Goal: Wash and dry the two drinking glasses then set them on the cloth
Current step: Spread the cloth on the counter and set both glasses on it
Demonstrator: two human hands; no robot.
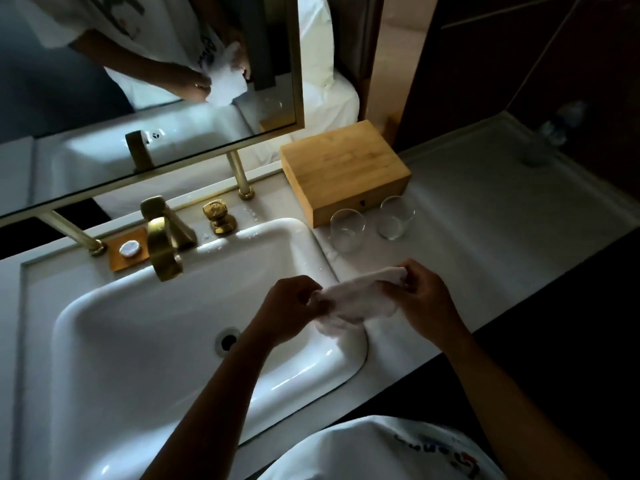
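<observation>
Nearest, the left hand and the right hand each pinch an end of a bunched white cloth, held over the right rim of the white sink. The basin holds nothing but its drain. Beyond the cloth, two clear drinking glasses stand upright and empty on the pale surface, side by side but apart, just in front of a closed wooden box. Left of them stands a brass faucet.

brass faucet, wooden box, perhaps soap
</observation>
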